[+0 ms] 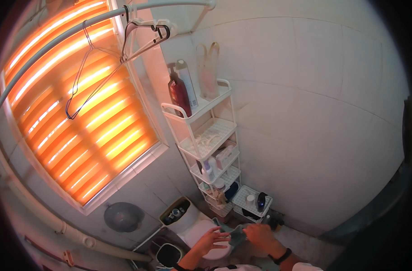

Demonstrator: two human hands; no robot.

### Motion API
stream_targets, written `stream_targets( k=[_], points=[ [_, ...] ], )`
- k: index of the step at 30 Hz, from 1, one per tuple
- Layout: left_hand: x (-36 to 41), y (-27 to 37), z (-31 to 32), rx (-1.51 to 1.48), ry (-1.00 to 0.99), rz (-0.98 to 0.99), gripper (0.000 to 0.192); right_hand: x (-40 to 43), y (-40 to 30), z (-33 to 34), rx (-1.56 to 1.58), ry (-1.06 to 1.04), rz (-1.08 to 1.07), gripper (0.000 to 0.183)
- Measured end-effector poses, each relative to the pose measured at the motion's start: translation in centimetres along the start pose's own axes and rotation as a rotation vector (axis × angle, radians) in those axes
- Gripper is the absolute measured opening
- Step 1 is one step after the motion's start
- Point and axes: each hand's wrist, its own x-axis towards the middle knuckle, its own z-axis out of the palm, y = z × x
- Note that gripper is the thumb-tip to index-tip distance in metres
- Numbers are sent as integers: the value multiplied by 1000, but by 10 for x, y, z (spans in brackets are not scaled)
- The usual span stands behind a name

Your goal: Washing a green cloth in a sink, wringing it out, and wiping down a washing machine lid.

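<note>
A green cloth (239, 235) spans the gap between my hands, low in the view, in front of the toilet lid. My right hand (261, 237) has its fingers curled on the cloth's right side; a dark band circles that wrist. My left hand (212, 241) is at the cloth's left part with fingers spread. Whether its thumb pinches the fabric is hidden. Beneath and behind my left hand is the white toilet lid (206, 233), which is down. The toilet's cistern (189, 216) has its top uncovered, showing fittings inside.
A tiered white rack (209, 110) with bottles and a bag stands in the corner. Beside it sits a low white rack (241, 200) with a dark object on top. A bin (168, 254) stands left of the toilet. Overhead, hangers (90, 47) hang from a rail (56, 39).
</note>
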Motion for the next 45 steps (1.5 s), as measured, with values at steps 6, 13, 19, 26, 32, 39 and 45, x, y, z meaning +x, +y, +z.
stream_targets(
  k=[6,13,19,26,32,39,45],
  points=[
    [5,-13,-18,189,-185,116,35,17,69,55,497,-491,-14,22],
    [-5,-2,-26,256,-107,240,39,-50,151,62,150,-499,343,20],
    [-12,20,-22,250,-43,441,34,-73,174,42,-52,-307,508,26],
    [-6,31,-11,252,-35,315,24,-70,179,36,-146,-337,741,35],
    [-9,20,-11,256,-67,277,24,-86,170,41,-134,-372,727,39],
    [-13,23,-17,234,-41,291,24,-63,155,41,375,-652,585,37],
    [-21,20,-33,233,6,295,23,-57,148,72,311,-545,610,37]
  ],
)
